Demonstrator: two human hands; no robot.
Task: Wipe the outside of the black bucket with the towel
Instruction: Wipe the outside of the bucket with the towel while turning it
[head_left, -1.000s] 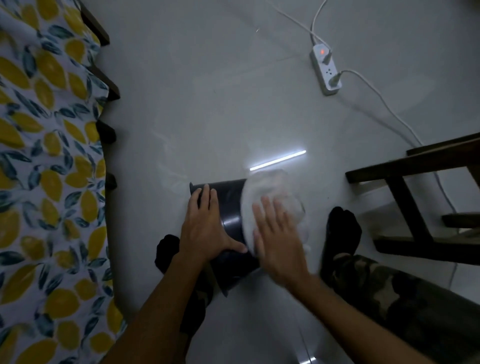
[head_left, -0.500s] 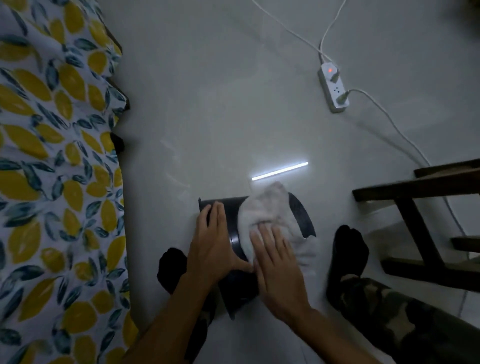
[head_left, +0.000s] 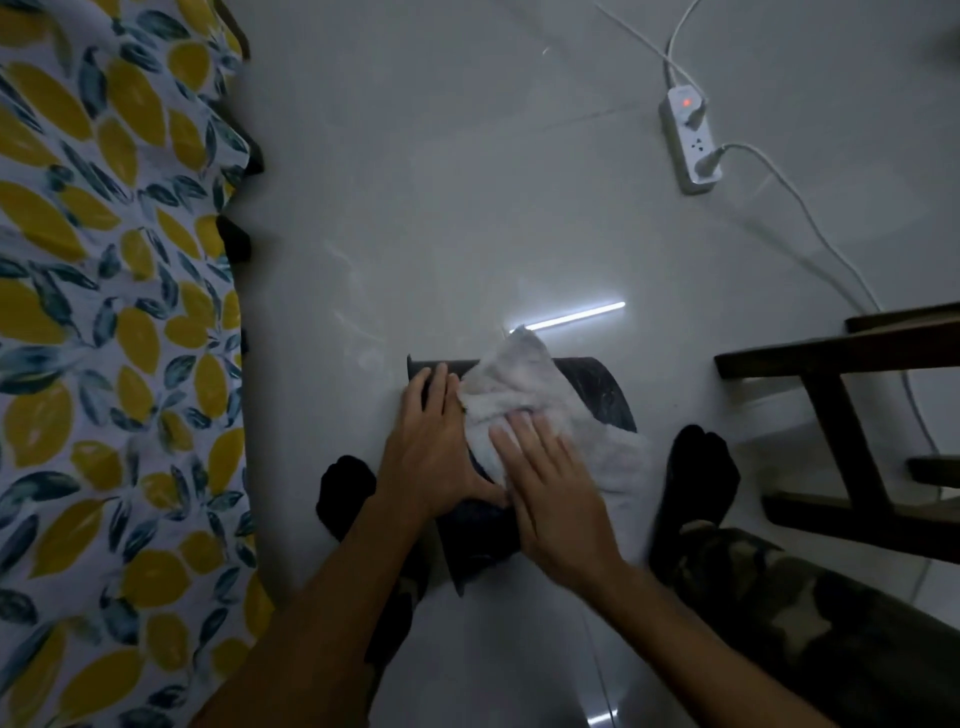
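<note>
The black bucket (head_left: 597, 387) lies on its side on the pale floor between my two feet. A white towel (head_left: 524, 395) is draped over its upper side. My right hand (head_left: 550, 488) presses flat on the near part of the towel, fingers spread. My left hand (head_left: 436, 441) lies on the bucket's left part, fingers over its far edge and thumb along its side, holding it still. The bucket's near end is partly hidden under both hands.
A bed with a lemon-print sheet (head_left: 104, 312) runs along the left. A white power strip (head_left: 688, 140) with cables lies at the back right. A dark wooden chair frame (head_left: 841, 415) stands at the right. My black-socked feet (head_left: 696, 467) flank the bucket.
My right hand has slid the towel towards me and to the left over the bucket's side. The towel now lies spread and sharp rather than blurred. The left hand keeps its hold.
</note>
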